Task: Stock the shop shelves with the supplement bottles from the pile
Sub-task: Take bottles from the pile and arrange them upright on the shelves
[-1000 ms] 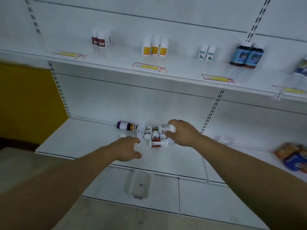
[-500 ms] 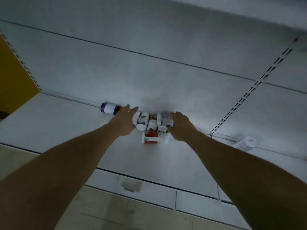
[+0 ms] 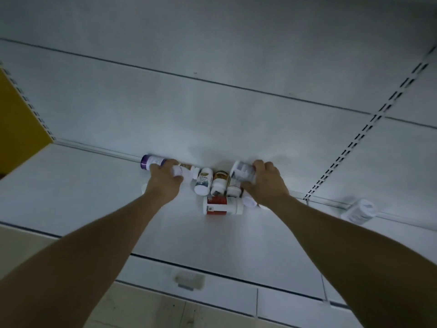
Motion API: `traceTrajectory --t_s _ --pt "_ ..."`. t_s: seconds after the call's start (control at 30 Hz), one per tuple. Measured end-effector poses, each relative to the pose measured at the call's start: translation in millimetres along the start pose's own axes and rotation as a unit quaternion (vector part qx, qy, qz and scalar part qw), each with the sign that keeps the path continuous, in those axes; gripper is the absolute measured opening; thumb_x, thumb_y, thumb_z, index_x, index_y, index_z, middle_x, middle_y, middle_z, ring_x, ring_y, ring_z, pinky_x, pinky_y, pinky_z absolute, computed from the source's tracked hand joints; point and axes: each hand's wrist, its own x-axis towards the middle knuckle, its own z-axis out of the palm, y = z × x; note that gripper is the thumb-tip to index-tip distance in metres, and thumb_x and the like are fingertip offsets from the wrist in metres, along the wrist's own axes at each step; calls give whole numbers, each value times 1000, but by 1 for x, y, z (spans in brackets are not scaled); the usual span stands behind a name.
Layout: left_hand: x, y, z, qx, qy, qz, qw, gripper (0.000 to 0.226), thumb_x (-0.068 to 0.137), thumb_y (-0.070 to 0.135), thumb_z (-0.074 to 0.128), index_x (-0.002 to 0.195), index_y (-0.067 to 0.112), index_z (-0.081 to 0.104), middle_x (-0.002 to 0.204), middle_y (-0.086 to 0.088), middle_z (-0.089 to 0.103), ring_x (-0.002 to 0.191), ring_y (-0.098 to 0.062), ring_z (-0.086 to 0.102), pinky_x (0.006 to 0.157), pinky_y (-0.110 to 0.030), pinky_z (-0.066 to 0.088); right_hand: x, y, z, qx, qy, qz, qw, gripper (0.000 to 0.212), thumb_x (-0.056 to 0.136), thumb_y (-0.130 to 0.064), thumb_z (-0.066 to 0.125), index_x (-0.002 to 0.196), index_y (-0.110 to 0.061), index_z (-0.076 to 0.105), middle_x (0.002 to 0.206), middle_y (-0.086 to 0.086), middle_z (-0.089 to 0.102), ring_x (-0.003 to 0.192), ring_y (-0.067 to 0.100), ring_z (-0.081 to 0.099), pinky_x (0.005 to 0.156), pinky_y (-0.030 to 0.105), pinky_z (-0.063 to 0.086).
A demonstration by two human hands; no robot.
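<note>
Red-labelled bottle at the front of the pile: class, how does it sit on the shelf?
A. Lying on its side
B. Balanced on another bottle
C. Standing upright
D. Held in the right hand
A: the red-labelled bottle lies flat on the shelf, white cap pointing right, neither hand touching it.

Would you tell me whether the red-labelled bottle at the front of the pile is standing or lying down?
Lying down: the red-labelled bottle rests on its side on the shelf, white cap pointing right.

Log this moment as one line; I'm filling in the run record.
stage: picking from pile | left hand: grips small white bottle | right hand: grips grey-label bottle | red-label bottle: lying on shelf
</note>
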Motion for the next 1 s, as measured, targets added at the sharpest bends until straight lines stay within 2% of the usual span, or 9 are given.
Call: traceTrajectory --t_s 0.1,0.2,0.33,0.4,0.5,0.6,0.73,0.87,1.0 --pt "-37 16 -28 -355 -43 -160 920 29 90 15 60 118 17 53 118 -10 52 96 -24 58 86 -36 51 -23 -35 -31 278 26 36 960 55 74 -36 78 119 -18 52 107 4 53 88 18 56 70 23 43" --pt "-95 36 -66 -523 -89 -202 823 14 93 16 57 106 11 57 110 -10 60 91 -20 59 83 -32 50 -65 -79 -67 443 8 80 893 52 78 -33 76 121 -24 49 102 -7 57 87 7 59 69 19 47" --pt "-170 57 -125 -660 -109 -192 718 12 94 17 53 93 8 60 90 -13 68 84 -24 62 77 -35 58 -124 -125 -105 589 8 123 799 30 82 -28 70 111 -21 61 102 1 67 96 20 66 78 35 54" --pt "-204 65 -153 -685 -132 -155 700 14 94 16 50 90 6 59 84 -13 71 80 -25 65 76 -36 58 -154 -145 -123 642 -5 116 758 25 84 -20 66 108 -22 60 99 0 66 95 19 63 74 31 50" --pt "-245 72 -190 -694 -201 -82 686 28 79 7 56 105 -1 57 101 -18 69 85 -26 68 80 -37 57 -199 -170 -150 706 -34 110 699 20 88 -12 58 106 -22 56 88 1 64 83 18 61 73 34 52" --pt "-273 76 -217 -666 -216 -26 714 52 66 1 61 117 4 48 117 -26 59 90 -29 68 77 -38 58 -239 -189 -174 750 -51 93 652 29 84 -6 54 106 -25 56 93 5 59 80 23 59 75 38 46" --pt "-306 96 -243 -570 -175 45 802 58 68 -1 65 119 16 43 119 -16 52 99 -29 64 79 -40 57 -278 -203 -206 758 4 69 649 50 64 -10 62 111 -22 51 100 8 58 82 25 60 72 40 48" --pt "-338 129 -261 -452 -150 152 866 73 77 -12 65 128 30 36 111 -9 52 100 -31 61 81 -42 57 -308 -200 -244 812 14 59 580 18 86 -9 50 102 -9 59 75 8 64 70 23 63 65 35 56" --pt "-362 163 -263 -361 -152 219 894 62 82 2 66 130 31 38 115 -7 56 101 -25 60 70 -26 55 -328 -184 -279 817 41 21 575 33 84 -9 44 112 -14 60 91 11 64 81 28 63 67 36 55"
